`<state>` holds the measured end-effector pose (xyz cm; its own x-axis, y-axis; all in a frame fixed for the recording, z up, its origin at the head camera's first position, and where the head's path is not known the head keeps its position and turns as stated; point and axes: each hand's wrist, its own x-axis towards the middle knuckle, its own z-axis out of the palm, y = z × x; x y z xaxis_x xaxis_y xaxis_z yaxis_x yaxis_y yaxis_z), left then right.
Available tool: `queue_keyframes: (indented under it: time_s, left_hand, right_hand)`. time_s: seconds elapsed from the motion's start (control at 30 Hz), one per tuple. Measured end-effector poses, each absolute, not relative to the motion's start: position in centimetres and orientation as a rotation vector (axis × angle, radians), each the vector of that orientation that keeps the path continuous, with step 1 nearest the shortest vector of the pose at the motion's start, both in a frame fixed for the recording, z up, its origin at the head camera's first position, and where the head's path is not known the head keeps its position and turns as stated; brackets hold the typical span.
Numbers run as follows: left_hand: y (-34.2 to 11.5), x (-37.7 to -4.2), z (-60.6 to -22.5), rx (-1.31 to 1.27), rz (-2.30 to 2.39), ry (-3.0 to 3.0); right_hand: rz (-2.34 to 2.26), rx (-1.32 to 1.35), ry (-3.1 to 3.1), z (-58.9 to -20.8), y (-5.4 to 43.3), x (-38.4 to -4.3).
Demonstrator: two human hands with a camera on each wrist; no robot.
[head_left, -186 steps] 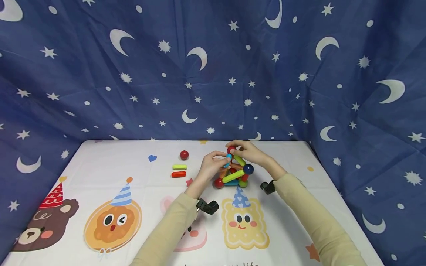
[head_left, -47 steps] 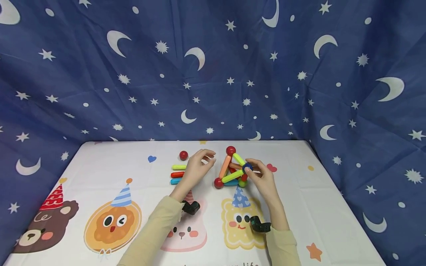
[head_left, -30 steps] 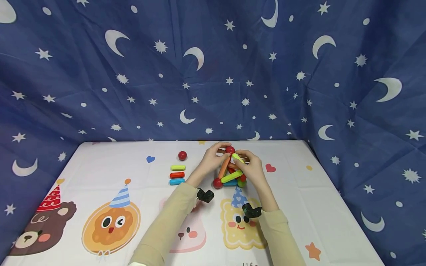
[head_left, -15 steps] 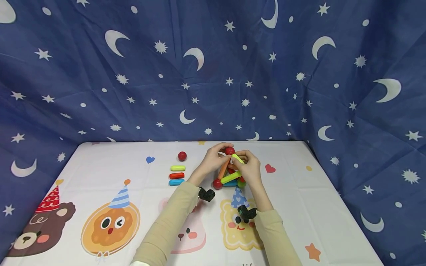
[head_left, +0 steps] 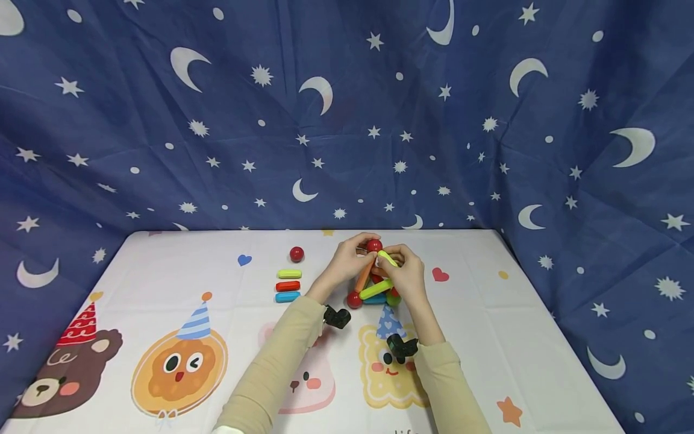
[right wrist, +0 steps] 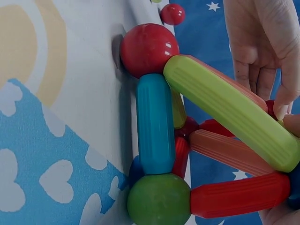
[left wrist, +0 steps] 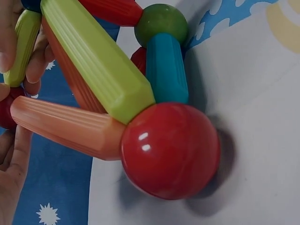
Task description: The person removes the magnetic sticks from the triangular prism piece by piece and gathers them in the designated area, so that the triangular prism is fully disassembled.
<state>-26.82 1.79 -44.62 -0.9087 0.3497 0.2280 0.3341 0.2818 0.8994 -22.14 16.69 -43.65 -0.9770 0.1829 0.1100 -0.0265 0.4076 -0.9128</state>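
A frame of magnetic building rods and balls stands on the white cloth. My left hand (head_left: 345, 260) holds its upper red ball (head_left: 375, 245) between thumb and fingers. My right hand (head_left: 410, 275) pinches the yellow-green rod (head_left: 387, 258) that slants down from that ball. An orange rod (left wrist: 70, 126) runs from the held ball to a large red ball (left wrist: 171, 150) resting on the cloth. Another yellow-green rod (right wrist: 229, 110) leads up to a dark blue ball (right wrist: 295, 190), which the right hand covers in the head view. A blue rod (right wrist: 155, 124) and green ball (right wrist: 159, 201) form the base.
Left of the frame lie a loose yellow-green rod (head_left: 290, 273), red rod (head_left: 288, 286) and blue rod (head_left: 288, 297) in a column, with a red ball (head_left: 296, 254) behind them. A starry blue curtain (head_left: 347, 120) hangs behind the table (head_left: 520, 313).
The blue rod, earlier in my left hand, now lies with the loose rods. My left hand has returned to the upper red ball; my right moved from the dark blue ball to the yellow-green rod.
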Motion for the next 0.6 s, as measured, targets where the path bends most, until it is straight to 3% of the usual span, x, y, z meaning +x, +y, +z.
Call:
queue_keyframes:
  time_s: [0.6]
  left_hand:
    - [1.96, -26.53, -44.63, 0.552, 1.772, 2.478]
  right_hand:
    - [1.620, -0.128, -2.474, -43.66, 16.68, -22.01]
